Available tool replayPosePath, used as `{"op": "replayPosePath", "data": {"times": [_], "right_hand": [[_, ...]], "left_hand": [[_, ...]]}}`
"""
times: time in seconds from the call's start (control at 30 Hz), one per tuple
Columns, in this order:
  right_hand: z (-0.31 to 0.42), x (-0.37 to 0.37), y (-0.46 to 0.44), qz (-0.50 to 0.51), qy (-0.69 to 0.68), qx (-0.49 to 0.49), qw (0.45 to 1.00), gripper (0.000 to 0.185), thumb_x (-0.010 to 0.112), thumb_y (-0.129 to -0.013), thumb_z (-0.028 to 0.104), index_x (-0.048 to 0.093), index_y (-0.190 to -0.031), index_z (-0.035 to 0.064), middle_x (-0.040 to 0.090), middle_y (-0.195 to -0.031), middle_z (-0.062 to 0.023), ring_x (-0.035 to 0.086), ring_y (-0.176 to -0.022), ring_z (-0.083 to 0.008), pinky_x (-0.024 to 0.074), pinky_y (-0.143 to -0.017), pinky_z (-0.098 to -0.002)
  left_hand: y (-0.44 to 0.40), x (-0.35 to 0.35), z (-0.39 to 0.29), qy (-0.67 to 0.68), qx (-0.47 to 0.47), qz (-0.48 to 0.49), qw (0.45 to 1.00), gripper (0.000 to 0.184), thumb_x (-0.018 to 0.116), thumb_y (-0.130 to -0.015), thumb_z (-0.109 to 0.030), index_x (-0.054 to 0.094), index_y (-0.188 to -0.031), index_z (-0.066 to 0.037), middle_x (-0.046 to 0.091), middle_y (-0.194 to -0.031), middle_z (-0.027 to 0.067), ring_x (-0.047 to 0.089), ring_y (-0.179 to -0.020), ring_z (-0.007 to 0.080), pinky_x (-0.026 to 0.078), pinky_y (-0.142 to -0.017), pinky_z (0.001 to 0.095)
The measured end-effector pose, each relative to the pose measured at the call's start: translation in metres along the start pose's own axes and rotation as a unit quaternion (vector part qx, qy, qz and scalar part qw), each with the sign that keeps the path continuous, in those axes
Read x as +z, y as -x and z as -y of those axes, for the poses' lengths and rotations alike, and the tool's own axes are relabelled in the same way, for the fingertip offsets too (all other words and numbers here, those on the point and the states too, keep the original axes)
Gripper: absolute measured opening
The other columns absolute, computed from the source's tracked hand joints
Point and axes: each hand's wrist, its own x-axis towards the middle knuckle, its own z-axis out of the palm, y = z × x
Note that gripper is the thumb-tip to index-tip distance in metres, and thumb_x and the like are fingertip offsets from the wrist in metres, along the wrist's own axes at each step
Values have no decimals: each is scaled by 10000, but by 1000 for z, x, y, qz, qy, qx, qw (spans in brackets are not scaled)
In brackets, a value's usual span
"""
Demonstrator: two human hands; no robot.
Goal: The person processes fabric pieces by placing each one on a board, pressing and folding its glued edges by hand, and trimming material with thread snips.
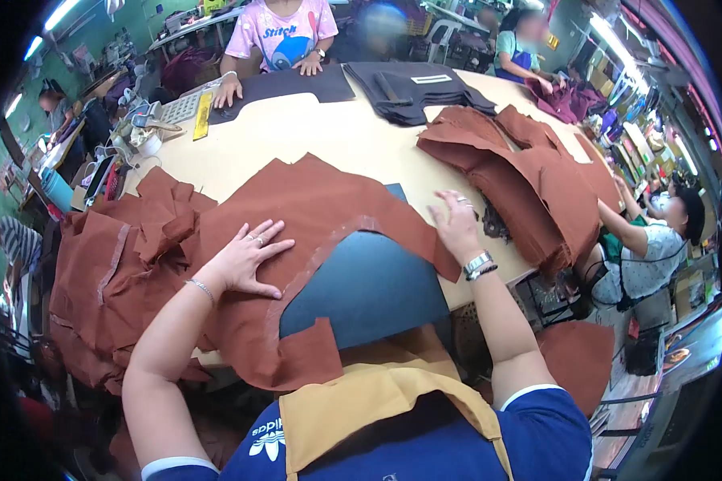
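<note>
My left hand (253,260) lies flat with spread fingers on a cut piece of rust-brown fabric (297,200). A pale strip runs along the curved inner edge of that piece. Beneath the fabric, a dark blue-green sheet (369,289) shows through the curve and reaches the table's near edge. My right hand (457,228) is beside the right end of the fabric, fingers apart, with nothing visible in it. Whether it touches the cloth I cannot tell. A crumpled heap of the same rust-brown fabric (128,264) lies to the left of my left hand.
A thick stack of rust-brown pieces (529,176) sits at the right of the table (297,128). Dark cut pieces (417,88) and a yellow ruler (203,116) lie toward the far side. One person (281,36) stands opposite; another (642,240) works at the right.
</note>
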Motion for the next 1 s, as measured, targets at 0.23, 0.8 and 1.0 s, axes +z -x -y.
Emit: {"op": "replayPosePath", "data": {"times": [0.23,0.8,1.0], "right_hand": [[140,3,75,166,-67,-120,976,646,736,-798,459,576,-1271,51,596,-1262,-151,548,-1181,-308,426,-998,-445],[26,-41,-22,518,-157,48,839,348,819,-732,235,599,-919,41,582,-735,-40,572,-717,-163,459,-634,-329],[39,-72,-66,535,-81,-14,841,369,806,-722,244,565,-941,70,531,-696,-26,509,-674,-171,410,-600,-365]], "left_hand": [[-103,52,-12,96,-407,-254,872,996,625,-782,-694,255,-1539,-163,134,-1604,217,102,-1491,381,88,-1151,638],[4,-7,-115,-75,-290,71,951,970,653,-763,-686,384,-1472,-80,299,-1544,231,235,-1458,373,194,-1107,668],[-79,23,-84,119,27,-130,984,587,749,-749,-531,656,-1136,-99,642,-1132,130,579,-1096,296,375,-1003,490]]}}
